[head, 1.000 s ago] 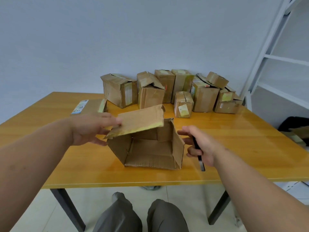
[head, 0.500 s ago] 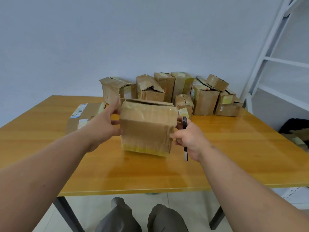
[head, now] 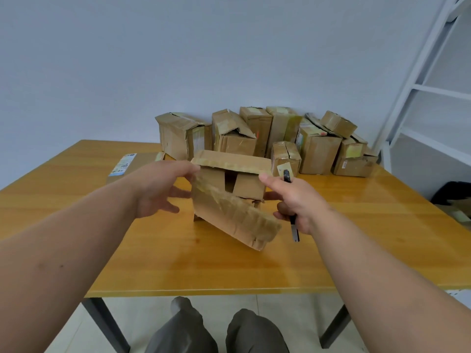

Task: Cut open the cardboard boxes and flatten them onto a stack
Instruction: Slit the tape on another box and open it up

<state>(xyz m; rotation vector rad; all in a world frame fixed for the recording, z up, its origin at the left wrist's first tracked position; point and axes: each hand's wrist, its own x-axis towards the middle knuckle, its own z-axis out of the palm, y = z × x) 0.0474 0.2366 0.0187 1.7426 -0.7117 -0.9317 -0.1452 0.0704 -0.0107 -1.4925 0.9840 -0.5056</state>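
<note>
An opened brown cardboard box stands near the middle of the orange-yellow wooden bench, well back from the near edge. Its top flap juts out level toward the viewer, and its front flap hangs down and outward, with a ragged taped edge close to the bench top. The left hand touches the left end of the top flap, its grip spread with the fingers loose. The right hand is at the box's right side, thumb at the top flap's right end, its lower fingers curled round a slim black-handled utility knife that points down.

A cluster of closed brown cardboard boxes lines the far edge against the pale wall. A flattened brown cardboard piece with a printed label lies far left. Bare bench surface stretches in front of the box and to both sides. A white metal shelving frame stands at the right.
</note>
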